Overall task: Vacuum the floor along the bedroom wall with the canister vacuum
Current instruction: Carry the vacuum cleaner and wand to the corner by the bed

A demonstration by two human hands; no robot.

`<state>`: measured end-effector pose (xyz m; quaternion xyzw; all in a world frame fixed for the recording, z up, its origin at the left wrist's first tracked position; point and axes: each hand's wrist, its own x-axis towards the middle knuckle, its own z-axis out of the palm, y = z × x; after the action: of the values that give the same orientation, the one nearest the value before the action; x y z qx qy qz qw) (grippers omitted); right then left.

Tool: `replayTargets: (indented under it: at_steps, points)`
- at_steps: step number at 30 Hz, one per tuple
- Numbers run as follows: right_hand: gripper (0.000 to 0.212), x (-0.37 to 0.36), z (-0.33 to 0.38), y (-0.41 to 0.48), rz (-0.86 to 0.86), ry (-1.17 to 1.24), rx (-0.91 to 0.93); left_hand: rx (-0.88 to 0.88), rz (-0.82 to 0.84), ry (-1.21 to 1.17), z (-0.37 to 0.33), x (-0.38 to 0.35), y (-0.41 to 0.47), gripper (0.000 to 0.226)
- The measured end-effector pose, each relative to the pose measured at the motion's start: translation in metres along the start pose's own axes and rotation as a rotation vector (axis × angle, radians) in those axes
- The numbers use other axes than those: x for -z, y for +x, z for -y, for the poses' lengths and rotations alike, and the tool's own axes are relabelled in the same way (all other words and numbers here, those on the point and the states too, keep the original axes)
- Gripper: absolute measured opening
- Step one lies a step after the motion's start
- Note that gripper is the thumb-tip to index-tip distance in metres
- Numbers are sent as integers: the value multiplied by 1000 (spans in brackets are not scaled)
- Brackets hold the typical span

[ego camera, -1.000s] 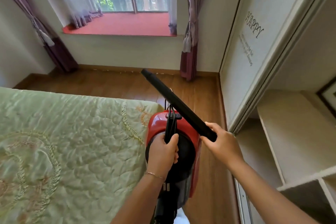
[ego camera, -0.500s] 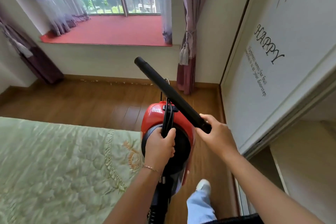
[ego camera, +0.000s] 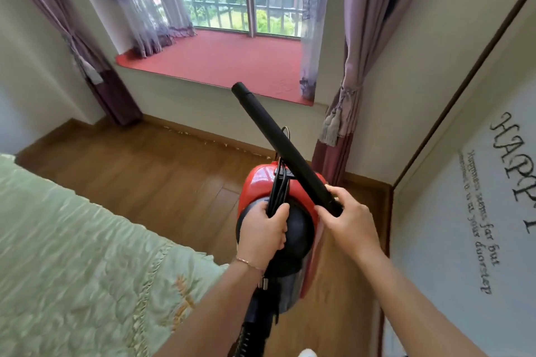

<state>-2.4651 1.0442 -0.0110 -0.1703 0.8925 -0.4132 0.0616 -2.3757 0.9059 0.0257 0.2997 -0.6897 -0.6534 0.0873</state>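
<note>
Head view: the person carries the red canister vacuum [ego camera: 258, 180] off the floor [ego camera: 145, 171]. It hangs in the gap between the bed [ego camera: 72, 255] and the wardrobe door [ego camera: 464, 211]. The left hand [ego camera: 262, 230] is curled tight round the bundled black cord [ego camera: 278, 185] at the top of the canister, and whether a handle lies under the cord cannot be told. The right hand [ego camera: 348, 217] is wrapped round the near end of the black tube [ego camera: 278, 142], which slants up and away towards the window seat [ego camera: 226, 61] with its far end in the air. No floor head shows on the tube. The ribbed hose [ego camera: 249, 336] runs down out of view at the bottom edge.

Risks, as I judge them: the raised tube could swing into the tied curtain [ego camera: 348, 95] or scrape the wardrobe door, since both stand just beside its line. A grip on cord alone may slip and let the canister drop onto the wood. The trailing hose could catch underfoot.

Room to move: the passage here is narrow, with the bed edge close on the left and the wardrobe close on the right. Ahead the floor widens out below the window wall, where pale crumbs [ego camera: 203, 139] lie along the skirting board [ego camera: 185, 127], and that strip looks the place to set down and begin
</note>
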Motion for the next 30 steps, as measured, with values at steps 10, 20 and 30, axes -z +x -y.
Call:
replayTargets:
  at_steps: [10, 20, 30]
  points:
    - [47, -24, -2, 143, 123, -110, 120, 85, -143, -87, -15, -10, 126, 23]
    - [47, -91, 72, 336, 292, -215, 258, 133, -356, -239, -47, 45, 305, 18]
    - [45, -196, 160, 460, 472, -140, 450, 159, -581, -254, -70, 136, 412, 17]
